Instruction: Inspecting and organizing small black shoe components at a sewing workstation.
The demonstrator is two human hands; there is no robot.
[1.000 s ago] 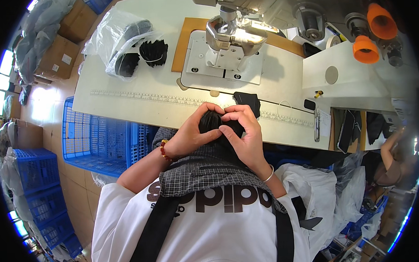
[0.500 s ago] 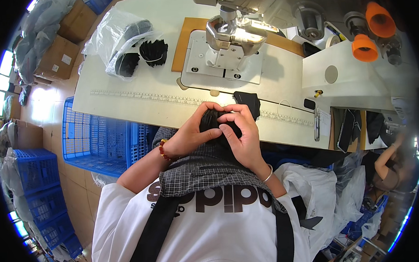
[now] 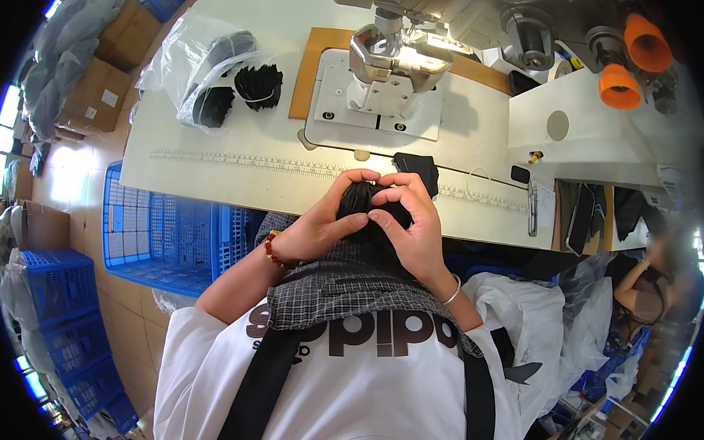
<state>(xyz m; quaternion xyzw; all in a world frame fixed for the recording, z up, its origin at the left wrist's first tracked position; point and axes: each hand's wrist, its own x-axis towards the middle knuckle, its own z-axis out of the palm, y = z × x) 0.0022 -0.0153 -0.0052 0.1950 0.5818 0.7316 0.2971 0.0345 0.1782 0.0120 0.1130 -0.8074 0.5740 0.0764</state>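
Observation:
Both hands are curled around a bundle of black fabric pieces [image 3: 357, 198] just in front of the table's near edge. My left hand [image 3: 332, 217] grips its left side, with the thumb pointing inward. On the other side, my right hand [image 3: 413, 226] wraps it with bent fingers, its thumb close to the left thumb. The lower part of the bundle is hidden by the hands and lies against a dark background. Beyond the right fingers, a small stack of black fabric pieces [image 3: 417, 171] lies on the white table [image 3: 234, 181].
A sewing machine head [image 3: 397, 63] stands over its plate at the back. Tied black bundles [image 3: 259, 87] and a clear plastic bag [image 3: 178, 67] lie back left. A blue crate [image 3: 167, 242] sits left below the table; metal tweezers [image 3: 532, 210] lie right. A person [image 3: 641, 287] is far right.
The hands stay around the black bundle, with only a slight shift of the fingers at its top. The person at far right has moved an arm lower.

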